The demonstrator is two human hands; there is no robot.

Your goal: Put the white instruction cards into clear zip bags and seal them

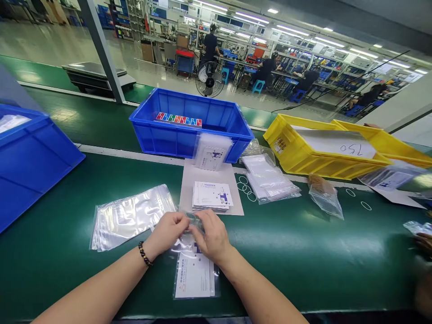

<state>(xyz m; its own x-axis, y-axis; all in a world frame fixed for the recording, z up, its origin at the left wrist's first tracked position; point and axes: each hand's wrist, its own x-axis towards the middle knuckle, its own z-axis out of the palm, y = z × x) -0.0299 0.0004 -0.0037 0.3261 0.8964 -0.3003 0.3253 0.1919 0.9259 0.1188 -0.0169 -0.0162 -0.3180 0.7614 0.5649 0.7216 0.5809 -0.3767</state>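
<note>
A clear plastic bag (pixel 216 288) lies on the bench in front of me, with a white printed booklet (pixel 194 274) inside it. My left hand (pixel 170 231) pinches plastic at the bag's upper end. Facing it, my right hand (pixel 212 234) has its thumb and fingers closed on the same plastic, and hides part of it. Just beyond my hands, a stack of white printed booklets (pixel 212 194) rests on a grey card sheet (pixel 186 189). Left of my left hand, a fanned pile of empty clear bags (pixel 130 218) lies flat.
A blue bin (pixel 189 141) stands behind the stack, with bagged booklets (pixel 211 153) leaning on its front. Another blue bin (pixel 30 157) is at left. Yellow bins (pixel 293 153), plastic packets (pixel 270 177) and rubber bands (pixel 248 191) are at right. Part of another person (pixel 423 288) shows at the right edge.
</note>
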